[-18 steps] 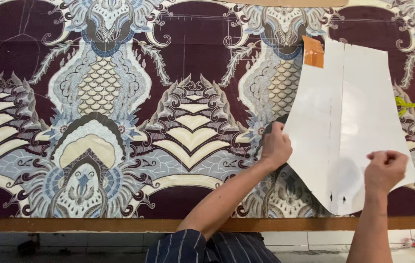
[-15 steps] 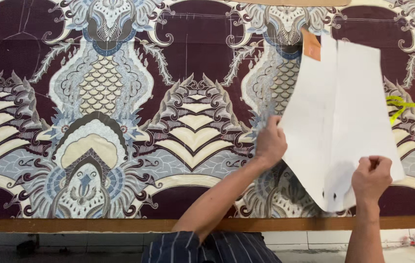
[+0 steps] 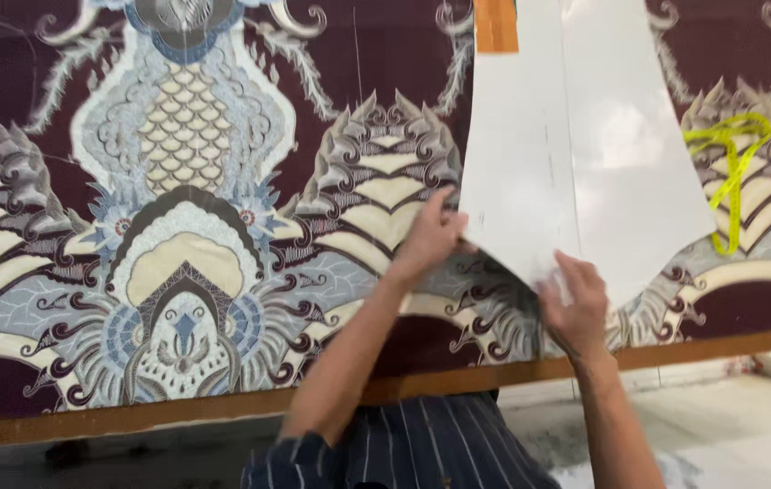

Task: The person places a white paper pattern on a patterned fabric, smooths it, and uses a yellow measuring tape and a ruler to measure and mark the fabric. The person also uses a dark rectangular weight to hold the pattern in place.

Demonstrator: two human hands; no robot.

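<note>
A large white paper pattern piece (image 3: 575,145) lies on patterned batik cloth (image 3: 186,208) in maroon, grey and cream, spread over a table. My left hand (image 3: 430,237) grips the paper's left edge near its lower corner. My right hand (image 3: 575,303) pinches the paper's bottom tip, fingers pressed on it. An orange tab (image 3: 496,24) sits at the paper's top left. Both forearms reach up from the near side, the left one in a dark striped sleeve.
A yellow measuring tape (image 3: 737,167) lies on the cloth to the right of the paper. The table's wooden front edge (image 3: 177,412) runs along the near side. Pale floor (image 3: 720,426) shows below at the right.
The view has come closer and shifted. The paper and both hands now sit lower and further left on the cloth, and my right hand has gone from a fist to pinching the paper's tip.
</note>
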